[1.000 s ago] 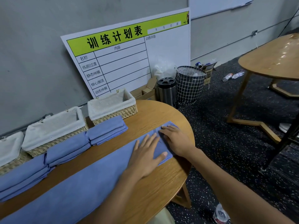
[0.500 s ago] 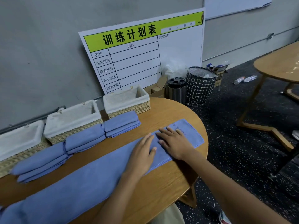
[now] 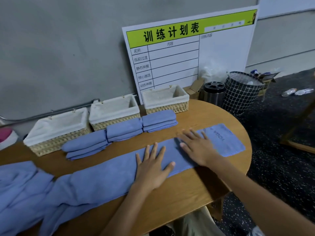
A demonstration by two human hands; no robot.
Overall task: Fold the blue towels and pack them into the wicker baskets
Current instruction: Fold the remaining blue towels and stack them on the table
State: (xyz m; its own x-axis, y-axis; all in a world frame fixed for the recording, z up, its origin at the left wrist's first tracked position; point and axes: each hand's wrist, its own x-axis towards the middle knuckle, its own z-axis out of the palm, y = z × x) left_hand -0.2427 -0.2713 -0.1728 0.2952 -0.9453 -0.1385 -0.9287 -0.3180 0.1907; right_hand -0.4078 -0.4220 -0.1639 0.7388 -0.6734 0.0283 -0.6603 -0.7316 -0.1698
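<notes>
A long blue towel [image 3: 102,178] lies as a narrow strip across the wooden table [image 3: 170,201], its right end flat near the table's round edge. My left hand [image 3: 153,166] presses flat on the strip with straight fingers. My right hand [image 3: 197,147] lies flat on it just to the right, fingers spread. Three folded blue towels [image 3: 158,120] [image 3: 124,130] [image 3: 85,147] sit in a row behind the strip. Behind them stand three wicker baskets [image 3: 167,106] [image 3: 114,116] [image 3: 56,132] with white liners, nothing visible inside.
A bunched heap of blue towel [image 3: 18,184] lies at the table's left. A white planning board [image 3: 187,53] leans on the grey wall. On the floor at the right stand a metal bin [image 3: 214,93] and a wire waste basket [image 3: 242,92].
Both hands have slid leftward along the strip, flattening it, so more of its right end now lies uncovered. My view has turned left, bringing the third basket and the towel heap into sight.
</notes>
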